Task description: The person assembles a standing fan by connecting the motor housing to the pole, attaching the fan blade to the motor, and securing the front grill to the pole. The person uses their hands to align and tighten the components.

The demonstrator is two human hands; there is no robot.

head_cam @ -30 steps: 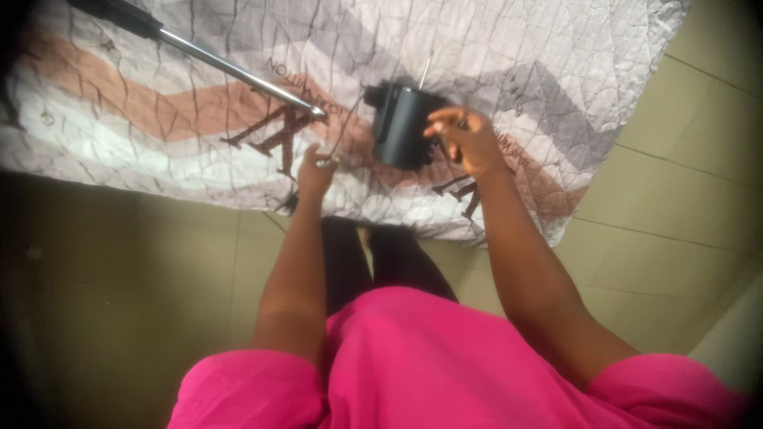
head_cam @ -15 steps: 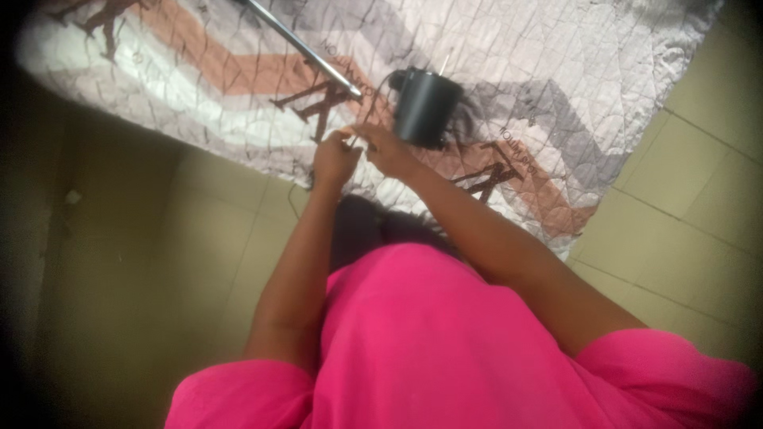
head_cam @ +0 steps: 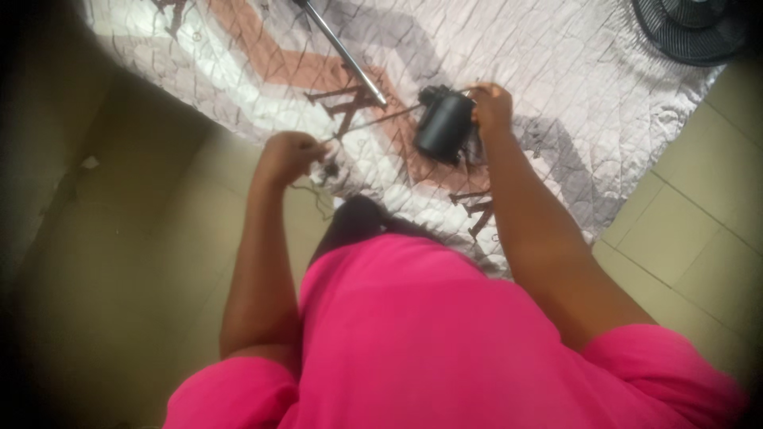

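Note:
A black cylindrical motor (head_cam: 443, 127) lies tilted on a quilted sheet (head_cam: 572, 87) with grey, white and rust bands. My right hand (head_cam: 493, 107) grips the motor's far end. My left hand (head_cam: 290, 153) is closed in a fist at the sheet's near edge, holding the end of a thin cord (head_cam: 369, 124) that runs straight to the motor. A darker bit of cord hangs just below that fist. My pink top fills the lower part of the view.
A shiny metal pole (head_cam: 346, 56) lies on the sheet, its tip just left of the motor. A dark round fan grille (head_cam: 691, 28) sits at the top right corner. Pale tiled floor (head_cam: 683, 246) surrounds the sheet.
My right hand left my left hand and took hold of the motor. My left hand drew back to the left, stretching the thin cord between it and the motor. The view shifted, showing the grille.

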